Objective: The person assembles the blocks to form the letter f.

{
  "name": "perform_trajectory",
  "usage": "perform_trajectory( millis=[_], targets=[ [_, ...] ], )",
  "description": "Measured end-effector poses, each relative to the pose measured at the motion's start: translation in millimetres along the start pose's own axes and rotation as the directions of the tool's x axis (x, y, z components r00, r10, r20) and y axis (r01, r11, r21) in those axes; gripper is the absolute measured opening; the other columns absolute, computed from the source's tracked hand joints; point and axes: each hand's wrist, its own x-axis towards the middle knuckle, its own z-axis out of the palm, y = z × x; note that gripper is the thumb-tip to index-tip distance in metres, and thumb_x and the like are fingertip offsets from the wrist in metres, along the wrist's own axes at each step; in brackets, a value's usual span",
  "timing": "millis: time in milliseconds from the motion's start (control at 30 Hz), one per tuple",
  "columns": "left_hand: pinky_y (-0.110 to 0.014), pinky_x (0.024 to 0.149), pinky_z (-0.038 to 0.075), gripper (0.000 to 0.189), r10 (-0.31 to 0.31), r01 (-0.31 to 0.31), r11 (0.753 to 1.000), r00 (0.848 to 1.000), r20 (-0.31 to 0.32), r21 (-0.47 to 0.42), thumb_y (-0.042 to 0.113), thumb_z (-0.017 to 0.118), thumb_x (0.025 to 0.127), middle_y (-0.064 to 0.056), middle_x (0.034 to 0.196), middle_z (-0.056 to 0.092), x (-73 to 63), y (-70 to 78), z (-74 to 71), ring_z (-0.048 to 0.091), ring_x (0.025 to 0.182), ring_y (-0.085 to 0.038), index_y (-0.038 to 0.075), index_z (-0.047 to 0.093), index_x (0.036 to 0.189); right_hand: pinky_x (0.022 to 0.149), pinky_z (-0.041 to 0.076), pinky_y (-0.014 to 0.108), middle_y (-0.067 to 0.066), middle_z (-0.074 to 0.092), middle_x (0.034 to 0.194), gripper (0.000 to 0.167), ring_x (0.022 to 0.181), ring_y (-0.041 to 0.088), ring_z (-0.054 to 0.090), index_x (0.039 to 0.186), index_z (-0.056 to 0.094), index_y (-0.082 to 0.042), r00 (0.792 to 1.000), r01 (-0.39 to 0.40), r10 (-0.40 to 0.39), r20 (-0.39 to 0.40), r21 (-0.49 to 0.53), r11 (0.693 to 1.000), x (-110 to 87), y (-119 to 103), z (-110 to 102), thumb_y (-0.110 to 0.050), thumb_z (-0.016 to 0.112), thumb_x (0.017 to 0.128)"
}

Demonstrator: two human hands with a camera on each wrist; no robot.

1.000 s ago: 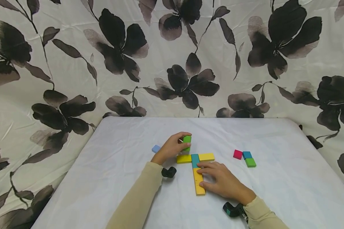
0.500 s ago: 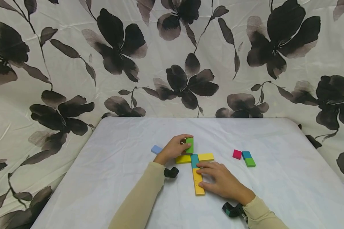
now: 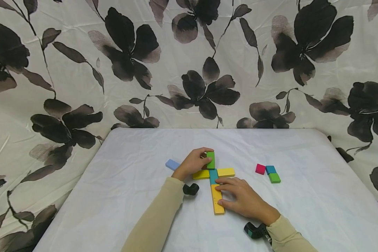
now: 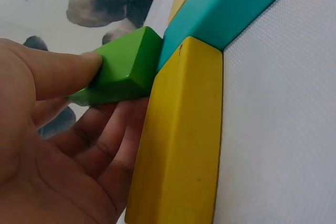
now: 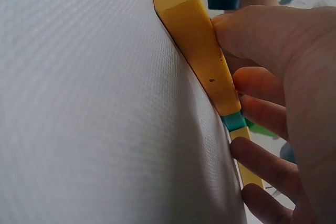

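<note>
Teal block (image 3: pixel 213 176) and orange block (image 3: pixel 217 200) are aligned; green block (image 3: pixel 210 160) is clamped by left fingers (image 4: pixel 73 72); right fingers (image 5: pixel 265 163) are spread; red block (image 3: pixel 260 169) appears unplaced.

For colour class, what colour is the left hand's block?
The block is green, clearest from the left wrist.

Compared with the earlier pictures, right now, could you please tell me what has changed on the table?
The left hand, pinching the green rectangular block, has shifted right and slightly nearer the person, bringing that block to the far end of the teal block. Nothing was newly gripped or released. The right hand stays touching the long orange-yellow block, which has not visibly moved.
</note>
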Motion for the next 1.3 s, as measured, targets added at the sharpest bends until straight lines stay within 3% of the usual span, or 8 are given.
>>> perform_trajectory(
  millis=[700,1067,1300],
  targets=[
    [-0.028,0.069,0.053,0.033,-0.031,0.033,0.998,0.999,-0.035,0.049,0.021,0.062,0.101,-0.005,0.103,0.061,6.0,0.2,6.3,0.062,0.077,-0.016,0.022,0.065,0.134,0.107,0.035,0.05,-0.012,0.052,0.144,0.042,0.135,0.012,0.043,0.127,0.07,-0.023,1.0,0.016,-0.016,-0.012,-0.005,1.0,0.4,1.1,-0.2,-0.044,0.073,0.091],
    [-0.028,0.069,0.054,0.033,-0.025,0.025,0.998,1.0,-0.016,0.05,0.02,0.065,0.1,-0.006,0.104,0.062,6.7,0.5,5.8,0.063,0.076,-0.016,0.019,0.066,0.133,0.109,0.033,0.051,-0.014,0.052,0.144,0.041,0.136,0.012,0.042,0.128,0.07,-0.024,1.0,-0.008,0.008,0.0,0.018,1.0,0.0,0.5,0.1,-0.043,0.073,0.091],
    [-0.03,0.074,0.053,0.034,-0.024,0.027,0.989,0.999,-0.025,0.142,0.022,0.064,0.1,-0.006,0.107,0.063,6.0,6.0,5.2,0.061,0.083,-0.018,0.021,0.065,0.134,0.108,0.034,0.051,-0.015,0.051,0.144,0.041,0.136,0.012,0.042,0.127,0.07,-0.025,1.0,-0.01,0.01,-0.005,0.008,1.0,0.0,1.6,0.6,-0.045,0.073,0.091]
  ],
)
